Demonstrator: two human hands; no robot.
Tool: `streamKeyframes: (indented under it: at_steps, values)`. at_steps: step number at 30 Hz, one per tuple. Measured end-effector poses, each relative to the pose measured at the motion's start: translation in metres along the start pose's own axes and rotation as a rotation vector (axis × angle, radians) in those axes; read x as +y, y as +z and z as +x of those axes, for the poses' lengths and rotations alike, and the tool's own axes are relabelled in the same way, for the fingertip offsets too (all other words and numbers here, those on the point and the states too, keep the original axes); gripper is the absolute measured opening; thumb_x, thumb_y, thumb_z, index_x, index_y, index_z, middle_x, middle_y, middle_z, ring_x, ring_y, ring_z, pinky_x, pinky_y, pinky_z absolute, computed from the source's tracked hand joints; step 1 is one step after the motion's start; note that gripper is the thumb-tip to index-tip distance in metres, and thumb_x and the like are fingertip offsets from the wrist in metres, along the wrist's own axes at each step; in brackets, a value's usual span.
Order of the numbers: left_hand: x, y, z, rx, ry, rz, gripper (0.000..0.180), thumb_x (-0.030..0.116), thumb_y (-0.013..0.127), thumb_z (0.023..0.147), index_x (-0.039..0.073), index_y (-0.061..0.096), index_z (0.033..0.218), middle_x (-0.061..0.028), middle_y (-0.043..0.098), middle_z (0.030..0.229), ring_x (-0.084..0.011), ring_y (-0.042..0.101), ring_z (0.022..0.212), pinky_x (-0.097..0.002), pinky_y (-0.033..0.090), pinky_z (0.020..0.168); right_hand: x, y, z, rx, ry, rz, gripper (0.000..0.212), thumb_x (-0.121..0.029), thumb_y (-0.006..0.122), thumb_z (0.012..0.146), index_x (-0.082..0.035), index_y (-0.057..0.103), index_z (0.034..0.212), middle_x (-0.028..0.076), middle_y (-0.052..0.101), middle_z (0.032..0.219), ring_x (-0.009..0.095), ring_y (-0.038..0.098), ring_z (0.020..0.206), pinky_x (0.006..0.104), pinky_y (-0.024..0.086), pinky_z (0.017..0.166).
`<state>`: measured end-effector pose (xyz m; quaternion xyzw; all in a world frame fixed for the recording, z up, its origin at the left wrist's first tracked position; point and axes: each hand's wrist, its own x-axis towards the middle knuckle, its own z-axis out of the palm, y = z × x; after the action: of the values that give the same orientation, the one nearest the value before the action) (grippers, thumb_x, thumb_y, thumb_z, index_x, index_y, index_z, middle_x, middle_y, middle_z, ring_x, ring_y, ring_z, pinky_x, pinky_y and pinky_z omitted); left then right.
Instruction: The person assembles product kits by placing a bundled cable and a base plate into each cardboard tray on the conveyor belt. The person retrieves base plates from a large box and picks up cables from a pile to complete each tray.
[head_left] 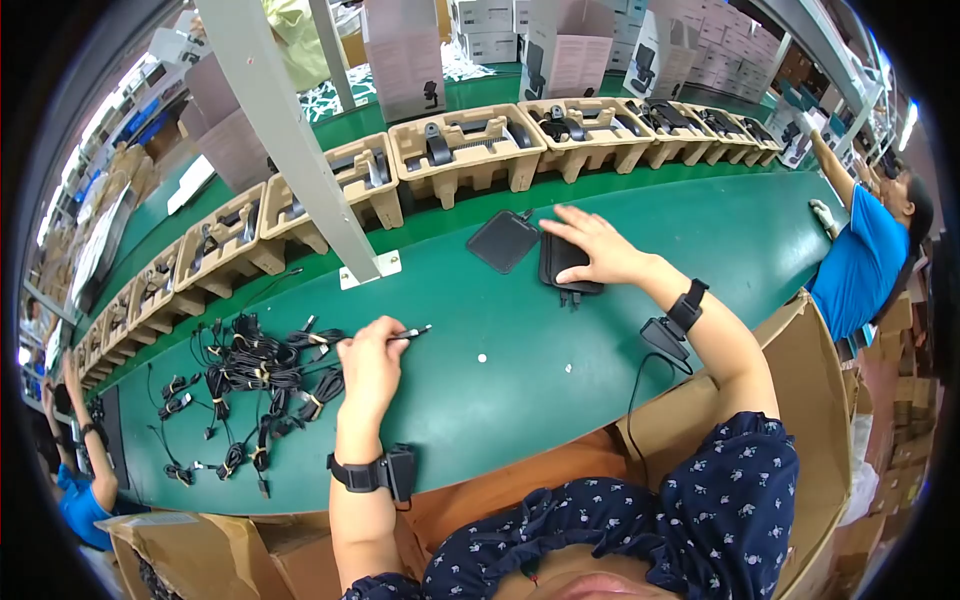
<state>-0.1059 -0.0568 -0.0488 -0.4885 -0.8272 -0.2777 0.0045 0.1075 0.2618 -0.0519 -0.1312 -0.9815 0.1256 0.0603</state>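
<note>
My left hand (370, 362) is closed over the green bench, pinching a black cable (408, 333) whose metal-tipped plug sticks out to the right. Just left of it lies a tangled pile of bundled black cables (255, 360). My right hand (600, 248) rests with fingers spread on a small stack of black square pads (562, 262), its thumb across the top. Short stubs show at the stack's near edge. Another flat black pad (502, 241) lies alone to the left of that stack.
Behind the bench, brown molded trays (468, 150) with black parts stand in a curved row. A white metal post (300, 140) rises left of centre. Cardboard boxes (800, 390) flank me. Co-workers in blue stand at right (865, 250) and far left.
</note>
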Motion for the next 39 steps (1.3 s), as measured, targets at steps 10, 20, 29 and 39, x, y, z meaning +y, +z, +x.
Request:
streamKeyframes:
  at_steps: [10, 20, 29, 39]
  values:
    - [0.052, 0.003, -0.019, -0.554, 0.289, -0.323, 0.013, 0.003, 0.064, 0.080, 0.005, 0.062, 0.093, -0.0083, 0.061, 0.079, -0.0171, 0.057, 0.076, -0.0286, 0.046, 0.065, -0.053, 0.008, 0.041, 0.148, -0.149, -0.108, 0.084, -0.052, 0.071, 0.070, -0.016, 0.036, 0.138, 0.019, 0.024, 0.146, 0.036, 0.023, 0.136, 0.0493, 0.020, 0.110]
    - [0.022, -0.012, -0.002, 0.248, 0.256, -0.139, 0.015, -0.002, 0.057, 0.079, 0.005, 0.060, 0.093, -0.0086, 0.060, 0.094, -0.0279, 0.057, 0.087, -0.0350, 0.048, 0.074, -0.057, 0.036, 0.087, 0.019, -0.168, -0.279, 0.071, -0.054, 0.066, 0.071, -0.010, 0.052, 0.125, 0.021, 0.049, 0.129, 0.035, 0.043, 0.123, 0.0497, 0.029, 0.104]
    - [-0.010, -0.009, -0.012, -0.010, 0.166, 0.196, 0.051, 0.019, 0.073, 0.072, 0.004, 0.053, 0.116, -0.0202, 0.046, 0.122, -0.0356, 0.043, 0.114, -0.0476, 0.032, 0.098, -0.047, 0.005, 0.106, 0.516, -0.041, 0.055, 0.014, -0.021, 0.054, 0.090, -0.008, 0.053, 0.094, 0.015, 0.062, 0.080, 0.033, 0.061, 0.076, 0.0400, 0.049, 0.064]
    - [-0.014, -0.007, -0.012, -0.013, 0.149, 0.236, 0.050, 0.018, 0.074, 0.070, 0.008, 0.054, 0.114, -0.0149, 0.048, 0.121, -0.0330, 0.044, 0.113, -0.0457, 0.031, 0.097, 0.063, -0.038, 0.105, 1.139, 0.259, 0.532, 0.033, -0.022, 0.060, 0.090, -0.001, 0.049, 0.114, -0.004, 0.041, 0.074, 0.007, 0.041, 0.067, 0.0212, 0.038, 0.059]
